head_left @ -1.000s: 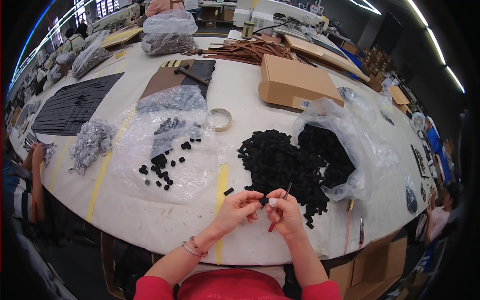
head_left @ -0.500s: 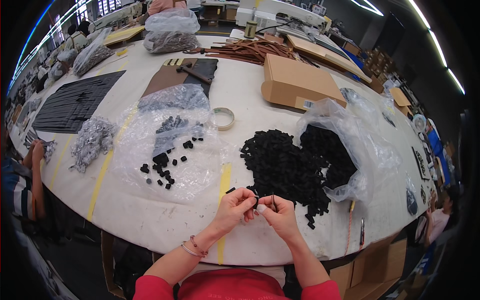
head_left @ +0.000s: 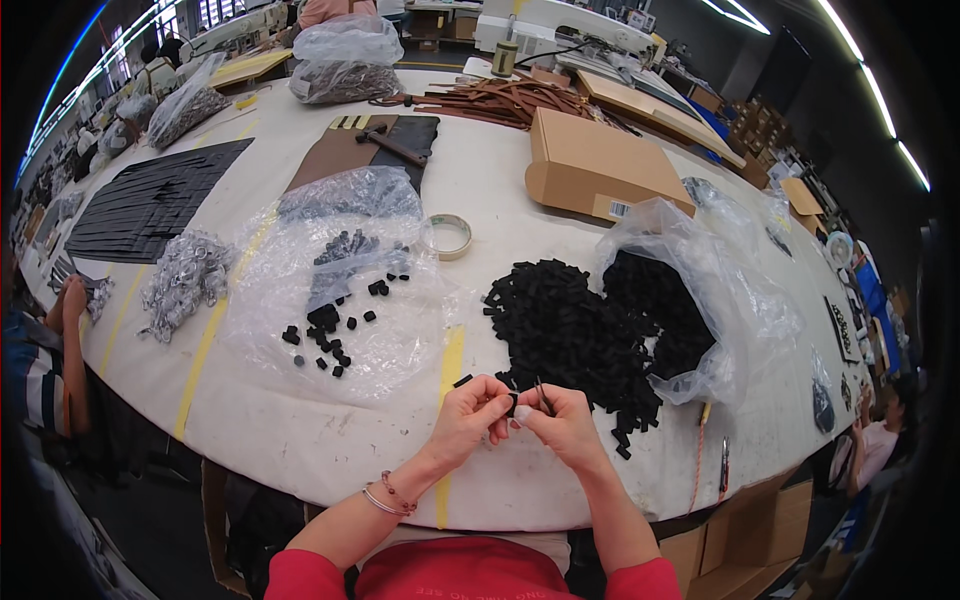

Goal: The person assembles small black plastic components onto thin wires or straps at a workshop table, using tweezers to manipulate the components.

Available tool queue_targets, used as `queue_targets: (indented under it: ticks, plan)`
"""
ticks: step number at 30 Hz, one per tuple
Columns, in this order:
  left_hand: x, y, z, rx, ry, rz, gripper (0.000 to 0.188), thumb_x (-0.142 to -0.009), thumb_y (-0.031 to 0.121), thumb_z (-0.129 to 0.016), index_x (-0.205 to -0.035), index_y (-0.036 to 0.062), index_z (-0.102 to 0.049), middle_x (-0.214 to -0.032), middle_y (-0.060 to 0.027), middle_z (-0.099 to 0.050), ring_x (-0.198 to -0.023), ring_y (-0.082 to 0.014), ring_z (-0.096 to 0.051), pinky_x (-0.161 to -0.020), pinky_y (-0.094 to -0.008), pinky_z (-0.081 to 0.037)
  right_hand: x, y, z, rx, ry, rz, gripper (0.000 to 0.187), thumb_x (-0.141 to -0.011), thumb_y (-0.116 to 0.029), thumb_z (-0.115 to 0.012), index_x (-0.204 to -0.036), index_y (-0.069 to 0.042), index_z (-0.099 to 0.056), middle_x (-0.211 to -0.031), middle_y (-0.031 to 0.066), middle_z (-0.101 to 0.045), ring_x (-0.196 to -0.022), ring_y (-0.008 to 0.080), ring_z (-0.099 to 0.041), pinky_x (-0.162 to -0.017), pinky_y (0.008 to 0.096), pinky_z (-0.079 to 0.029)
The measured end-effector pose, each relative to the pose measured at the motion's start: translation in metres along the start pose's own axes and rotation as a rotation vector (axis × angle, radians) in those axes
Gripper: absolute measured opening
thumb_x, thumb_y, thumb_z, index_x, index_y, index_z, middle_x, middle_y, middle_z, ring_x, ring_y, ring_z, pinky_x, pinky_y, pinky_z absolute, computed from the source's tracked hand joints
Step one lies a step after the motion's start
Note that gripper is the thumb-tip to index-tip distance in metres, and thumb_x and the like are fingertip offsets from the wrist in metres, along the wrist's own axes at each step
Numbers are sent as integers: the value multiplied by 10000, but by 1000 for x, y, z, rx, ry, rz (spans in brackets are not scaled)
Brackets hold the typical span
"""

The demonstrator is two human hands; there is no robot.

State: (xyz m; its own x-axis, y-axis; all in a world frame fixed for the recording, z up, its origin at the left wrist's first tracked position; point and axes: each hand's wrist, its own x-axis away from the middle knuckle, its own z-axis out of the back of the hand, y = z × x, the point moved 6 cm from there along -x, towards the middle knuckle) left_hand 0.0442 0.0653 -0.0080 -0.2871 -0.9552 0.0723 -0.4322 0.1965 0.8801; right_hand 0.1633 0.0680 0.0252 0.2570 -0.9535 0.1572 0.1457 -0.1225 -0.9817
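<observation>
My left hand (head_left: 468, 418) is closed, pinching a small black piece (head_left: 513, 403) between thumb and fingertips, just above the near part of the table. My right hand (head_left: 563, 428) meets it from the right, its thumb at the same piece. A slim two-pronged metal tool (head_left: 542, 397), like tweezers or small snips, sticks up from my right fingers; most of it is hidden. Beyond my hands lies a large heap of small black pieces (head_left: 555, 320), spilling from a clear plastic bag (head_left: 745, 320). Another black piece (head_left: 462, 381) is beside my left fingers.
Left of the heap, a clear plastic sheet (head_left: 270, 335) carries scattered black pieces. Around it are a tape roll (head_left: 449, 237), silvery metal parts (head_left: 187, 280) and black strips (head_left: 155, 200). A cardboard box (head_left: 605, 165) stands behind the heap. People sit at the left and right edges.
The metal tool in my right hand has tilted, and its two prongs now show further apart. Both hands stay in nearly the same place around the small black piece.
</observation>
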Motion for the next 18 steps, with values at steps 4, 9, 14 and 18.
queue_targets:
  ticks: [4, 9, 14, 18]
  plan:
    - [3, 3, -4, -100, 76, 13, 82, -840, 89, -498, -794, 22, -511, -646, -21, -536, -521, -57, -506, -449, -175, -400, -2, 1, 0, 90, 152, 141, 73, -723, -34, -548, -749, 33, -557, -590, -27, -502, -529, 17, -408, -459, 179, -332]
    - [7, 8, 1, -506, 145, -219, 78, -794, 63, -549, -752, 6, -517, -599, -11, -527, -482, -56, -488, -415, -195, -370, 2, -6, -2, 274, 267, 221, 62, -729, -23, -525, -708, 35, -515, -561, -24, -462, -530, 15, -372, -450, 192, -311]
    - [17, 24, -14, -890, 161, -680, 99, -760, 55, -584, -754, -9, -509, -577, -11, -525, -458, -63, -482, -402, -218, -350, 1, -1, 2, 274, 234, 198, 61, -718, -16, -523, -713, 43, -510, -555, 1, -473, -516, 20, -375, -446, 199, -318]
    - [4, 7, -1, -90, 56, -45, 130, -789, 124, -569, -724, 31, -507, -577, -11, -518, -437, -73, -483, -372, -190, -334, 11, -13, -4, 499, 264, 394, 103, -649, -19, -557, -746, 10, -534, -594, 89, -529, -477, 159, -514, -443, 256, -393]
